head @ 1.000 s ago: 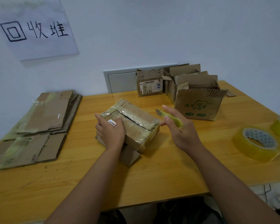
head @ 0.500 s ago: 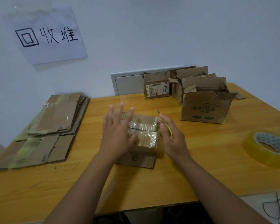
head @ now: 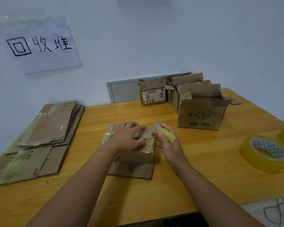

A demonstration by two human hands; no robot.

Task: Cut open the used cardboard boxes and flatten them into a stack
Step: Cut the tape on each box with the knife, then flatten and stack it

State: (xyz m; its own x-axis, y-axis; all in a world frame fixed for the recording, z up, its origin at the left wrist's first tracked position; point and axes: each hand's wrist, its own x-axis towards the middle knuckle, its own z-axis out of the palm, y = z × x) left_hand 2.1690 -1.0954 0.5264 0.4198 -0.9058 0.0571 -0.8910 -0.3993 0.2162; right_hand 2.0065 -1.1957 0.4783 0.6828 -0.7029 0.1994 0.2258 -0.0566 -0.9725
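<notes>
While the left hand point(head: 126, 136) presses curled fingers on the taped box point(head: 138, 149), the right hand point(head: 168, 143) beside it grips a yellow cutter point(head: 165, 132). Light, stiff cardboard, probably tape-slick; best held by its edges.

Dim, even indoor light with a cool cast

Soft shadows fall beneath the forearms; a faint sheen lies on the table point(head: 195, 177). The right hand point(head: 169, 145) and cutter point(head: 166, 132) are motion-blurred, and straight edges bow toward the frame's borders.

Wooden table point(head: 195, 182): boxes point(head: 200, 115), tape rolls point(head: 264, 154).
</notes>
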